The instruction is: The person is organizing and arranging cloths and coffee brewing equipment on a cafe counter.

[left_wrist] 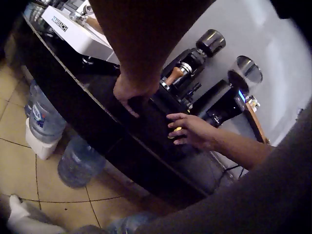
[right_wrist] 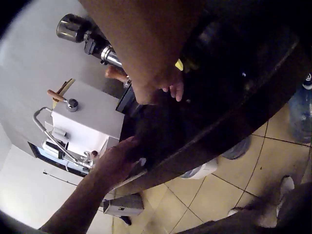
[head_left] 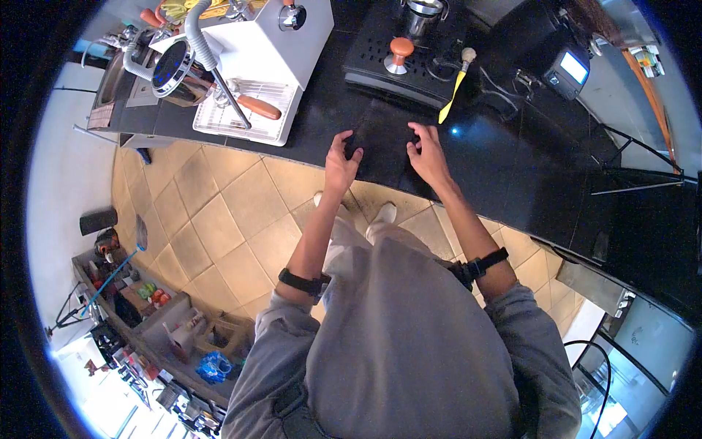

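Both hands hover over the front edge of the black counter [head_left: 322, 132], fingers loosely bent, with nothing held. The left hand [head_left: 342, 164] is to the right of the white espresso machine's drip tray. A short distance away, the right hand [head_left: 428, 154] has its fingertips just below the yellow handle of a brush [head_left: 455, 91]. This brush lies against a black perforated stand [head_left: 373, 77], on which a tamper [head_left: 400, 53] with an orange-brown knob stands upright. In the left wrist view, the right hand [left_wrist: 192, 131] overlaps a bit of yellow at its fingers.
The white espresso machine [head_left: 300, 62] stands at the left, a wooden-handled portafilter [head_left: 259, 108] on its tray. A black grinder with a lit screen [head_left: 573, 67] is at the back right, near a thin black stand [head_left: 636, 139]. Large water bottles [left_wrist: 78, 163] stand on the tiled floor below.
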A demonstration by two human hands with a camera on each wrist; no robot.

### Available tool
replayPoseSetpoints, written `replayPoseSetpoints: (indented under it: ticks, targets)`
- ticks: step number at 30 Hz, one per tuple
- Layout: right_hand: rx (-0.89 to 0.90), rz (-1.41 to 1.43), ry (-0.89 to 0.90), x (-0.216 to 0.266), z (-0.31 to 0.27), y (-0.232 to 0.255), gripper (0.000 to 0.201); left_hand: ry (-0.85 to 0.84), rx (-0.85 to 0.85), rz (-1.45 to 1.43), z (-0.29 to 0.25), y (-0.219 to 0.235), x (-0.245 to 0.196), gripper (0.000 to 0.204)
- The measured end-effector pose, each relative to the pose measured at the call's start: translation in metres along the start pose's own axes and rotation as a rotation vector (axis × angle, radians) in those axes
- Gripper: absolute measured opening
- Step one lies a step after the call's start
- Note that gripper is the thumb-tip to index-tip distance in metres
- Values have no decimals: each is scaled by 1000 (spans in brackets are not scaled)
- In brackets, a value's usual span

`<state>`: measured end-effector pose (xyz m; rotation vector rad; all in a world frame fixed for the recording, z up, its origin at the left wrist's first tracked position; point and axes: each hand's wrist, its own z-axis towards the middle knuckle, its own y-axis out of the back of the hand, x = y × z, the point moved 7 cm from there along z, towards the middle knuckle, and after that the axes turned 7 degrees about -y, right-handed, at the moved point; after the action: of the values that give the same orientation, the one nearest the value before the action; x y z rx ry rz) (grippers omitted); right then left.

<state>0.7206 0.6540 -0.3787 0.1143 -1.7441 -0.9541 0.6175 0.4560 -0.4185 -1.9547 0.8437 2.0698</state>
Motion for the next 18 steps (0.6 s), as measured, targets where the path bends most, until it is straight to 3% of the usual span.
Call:
replayPoseSetpoints:
  ticks: [3, 6, 9, 11, 13, 15, 16, 18]
  targets:
    - [-48, -16, 44, 2, 17, 3, 48, -97, -30, -138, -8, -2, -16, 48]
    - [-59, -153, 46, 2, 34, -2, 44, -14, -40, -87, -19, 3, -28, 48]
    - [-8, -253, 75, 5, 42, -8, 44, 69, -26, -212, -34, -1, 4, 52]
    - [7, -250, 73, 0, 47, -11, 47, 41, 30, 21, -41, 1, 2, 55]
    - [21, -248, 69, 1, 50, -15, 50, 127, 42, 156, -47, 5, -4, 61]
    - [-57, -157, -83, -3, 47, -7, 61, -67, -55, 405, -49, 12, -35, 57]
    - [-55, -160, -78, -5, 46, -9, 61, -66, -61, 403, -47, 12, -40, 57]
    - [-29, -132, -192, -19, 43, -14, 70, -316, -40, 506, -42, 6, -65, 52]
